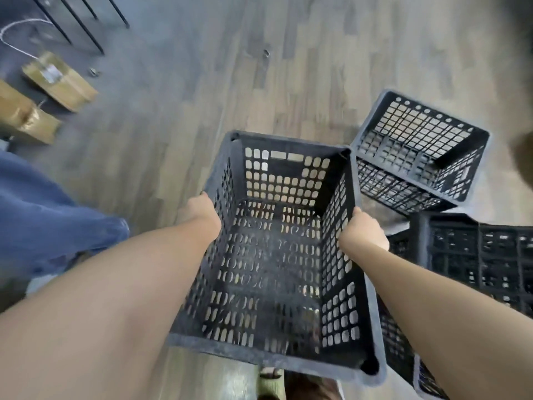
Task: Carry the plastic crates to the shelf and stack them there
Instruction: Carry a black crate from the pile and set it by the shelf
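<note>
Empty black crate (pixel 274 255) held in front of body, open side up, seemingly off wooden floor (pixel 202 82). Left hand (pixel 202 212) clamps left long rim, fingers mostly hidden behind wall. Right hand (pixel 362 229) curls over right rim opposite. Crate likely light, stiff, slight flex in perforated walls. Mid-rim hold keeps it balanced. Tilted crate (pixel 418 148) and dark crate (pixel 476 255) wait nearby at right. Shelf not in view.

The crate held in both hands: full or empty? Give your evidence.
Empty: the crate shows only bare perforated floor and walls through its open top. The left hand and right hand grip its side rims.
</note>
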